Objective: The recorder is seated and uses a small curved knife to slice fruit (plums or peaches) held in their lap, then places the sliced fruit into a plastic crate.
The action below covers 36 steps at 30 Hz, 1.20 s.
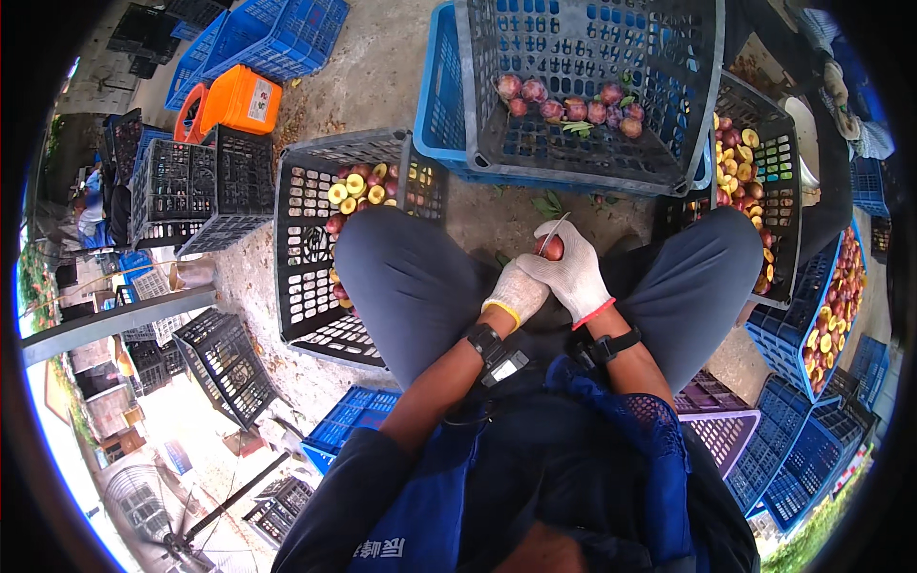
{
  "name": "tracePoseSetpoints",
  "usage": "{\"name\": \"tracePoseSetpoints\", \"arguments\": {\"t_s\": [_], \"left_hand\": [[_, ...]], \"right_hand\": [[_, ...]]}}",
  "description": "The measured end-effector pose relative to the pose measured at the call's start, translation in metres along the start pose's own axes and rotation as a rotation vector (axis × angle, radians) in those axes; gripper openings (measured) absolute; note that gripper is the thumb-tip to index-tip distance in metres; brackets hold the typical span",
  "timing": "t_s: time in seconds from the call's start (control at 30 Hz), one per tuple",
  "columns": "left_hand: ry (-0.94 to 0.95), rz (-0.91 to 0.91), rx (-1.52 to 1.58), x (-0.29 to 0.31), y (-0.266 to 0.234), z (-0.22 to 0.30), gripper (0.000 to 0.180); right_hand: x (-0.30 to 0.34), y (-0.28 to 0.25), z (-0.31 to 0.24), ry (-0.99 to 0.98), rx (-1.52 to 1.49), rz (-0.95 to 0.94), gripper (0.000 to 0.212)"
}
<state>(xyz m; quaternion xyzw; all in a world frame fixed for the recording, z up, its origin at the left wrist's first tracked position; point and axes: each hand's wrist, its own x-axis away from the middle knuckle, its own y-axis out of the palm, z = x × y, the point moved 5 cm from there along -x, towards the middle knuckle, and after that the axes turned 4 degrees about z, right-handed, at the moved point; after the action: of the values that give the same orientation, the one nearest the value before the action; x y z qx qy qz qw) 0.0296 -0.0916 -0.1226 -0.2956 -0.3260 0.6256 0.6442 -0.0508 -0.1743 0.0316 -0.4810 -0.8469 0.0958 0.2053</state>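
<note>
In front of me, between my knees, my two white-gloved hands meet. My right hand (579, 271), with a red cuff, is closed round a red plum (551, 248). A thin knife blade (555, 227) crosses the plum and points up to the right past the glove's fingers. My left hand (521, 289), with a yellow cuff, is closed against the plum's lower side, where the blade leads down; the knife's handle is hidden. Ahead, a black crate (475, 143) is tilted over a blue crate (441, 86) and has several whole plums (574, 110) along its near side.
Beside my left knee, a black crate (304, 248) contains cut plums (355, 187). Another black crate (785, 205) with cut plums (741, 162) stands by my right knee. Farther right is a blue crate (776, 336) heaped with halves. An orange tub (250, 99) stands at the back left.
</note>
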Motion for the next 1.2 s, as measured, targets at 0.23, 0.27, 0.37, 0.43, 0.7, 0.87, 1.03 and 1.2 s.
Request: {"name": "tracePoseSetpoints", "arguments": {"t_s": [0.23, 0.27, 0.37, 0.43, 0.7, 0.87, 1.03, 1.2], "left_hand": [[0.046, -0.024, -0.151, -0.003, -0.125, 0.080, 0.010], [0.071, -0.027, -0.144, 0.001, -0.134, 0.081, 0.009], [0.107, -0.083, 0.343, 0.014, -0.144, 0.086, 0.012], [0.083, -0.055, 0.333, 0.014, -0.139, 0.088, 0.015], [-0.092, 0.293, 0.775, 0.036, -0.149, 0.103, 0.012], [-0.294, 0.342, 0.798, 0.033, -0.166, 0.114, 0.008], [-0.375, 0.327, 0.638, 0.036, -0.165, 0.129, 0.014], [-0.460, 0.303, 0.471, 0.028, -0.150, 0.117, 0.023]], "right_hand": [[0.003, -0.011, -0.012, -0.135, -0.039, -0.025, 0.039], [0.005, -0.013, -0.016, -0.148, -0.035, -0.028, 0.039], [0.014, -0.016, -0.021, -0.064, 0.138, -0.085, 0.035], [0.019, -0.020, -0.022, -0.095, 0.107, -0.030, 0.031], [0.030, -0.036, -0.014, 0.063, -0.725, 0.040, 0.048], [0.031, -0.027, -0.014, 0.032, -1.136, 0.076, 0.067], [0.048, -0.023, -0.029, -0.018, -1.133, -0.110, 0.075], [0.049, -0.021, -0.033, -0.048, -1.064, -0.143, 0.078]]}}
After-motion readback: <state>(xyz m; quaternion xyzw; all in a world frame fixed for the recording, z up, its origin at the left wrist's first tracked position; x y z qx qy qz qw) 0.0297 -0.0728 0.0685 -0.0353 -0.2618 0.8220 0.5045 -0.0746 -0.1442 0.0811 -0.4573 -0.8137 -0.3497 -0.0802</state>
